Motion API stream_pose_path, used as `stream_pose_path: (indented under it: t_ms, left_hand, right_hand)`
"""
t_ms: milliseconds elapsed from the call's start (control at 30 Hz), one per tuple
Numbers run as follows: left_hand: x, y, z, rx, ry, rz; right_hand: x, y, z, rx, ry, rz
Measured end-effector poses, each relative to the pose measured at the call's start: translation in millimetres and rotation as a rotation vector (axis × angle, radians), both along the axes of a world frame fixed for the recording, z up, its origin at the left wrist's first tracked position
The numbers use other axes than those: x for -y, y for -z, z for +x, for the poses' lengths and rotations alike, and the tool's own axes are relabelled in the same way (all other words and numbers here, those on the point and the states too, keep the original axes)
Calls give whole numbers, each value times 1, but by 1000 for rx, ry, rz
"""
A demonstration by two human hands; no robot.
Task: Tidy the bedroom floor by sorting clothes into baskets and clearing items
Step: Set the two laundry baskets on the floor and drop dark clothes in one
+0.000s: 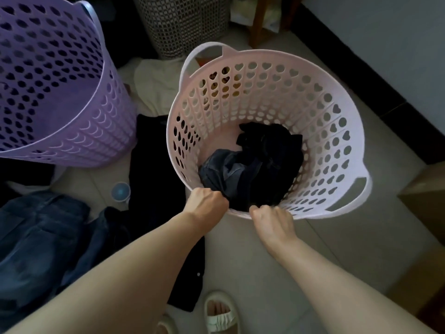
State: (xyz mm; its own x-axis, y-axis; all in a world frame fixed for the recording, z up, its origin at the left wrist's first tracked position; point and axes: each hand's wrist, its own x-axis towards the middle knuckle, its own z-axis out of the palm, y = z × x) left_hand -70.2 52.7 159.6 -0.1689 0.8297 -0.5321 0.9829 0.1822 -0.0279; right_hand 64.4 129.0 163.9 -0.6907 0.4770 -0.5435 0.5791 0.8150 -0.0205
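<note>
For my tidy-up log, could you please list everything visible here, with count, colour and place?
pink basket: 1, pale pink, centre right on floor
dark clothes: a bundle, black and denim blue, inside pink basket
purple basket: 1, lilac, upper left
grey basket: 1, grey mesh, top centre
jeans: 1, blue, floor lower left
black garment: 1, black, floor between baskets
cream cloth: 1, off-white, floor behind pink basket
sandal: 1 fully seen, cream, bottom centre
left hand: grips near rim
right hand: fingers at near rim

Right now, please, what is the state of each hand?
Left hand: closed, gripping the near rim of the pale pink perforated plastic basket.
Right hand: fingers curled over the same rim.
</note>
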Motion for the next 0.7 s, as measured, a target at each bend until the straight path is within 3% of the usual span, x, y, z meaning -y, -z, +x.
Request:
stream_pose_path:
  t_ms: [267, 467, 700]
  left_hand:
    - [15, -25, 4, 37, -97, 32]
    - [47, -74, -5, 68, -266, 154]
    - [151, -88, -23, 102, -551, 91]
  right_hand:
    - [13, -35, -23, 20, -67, -129]
    - [39, -74, -53, -15, -166, -91]
    - [108, -88, -80, 6, -236, -137]
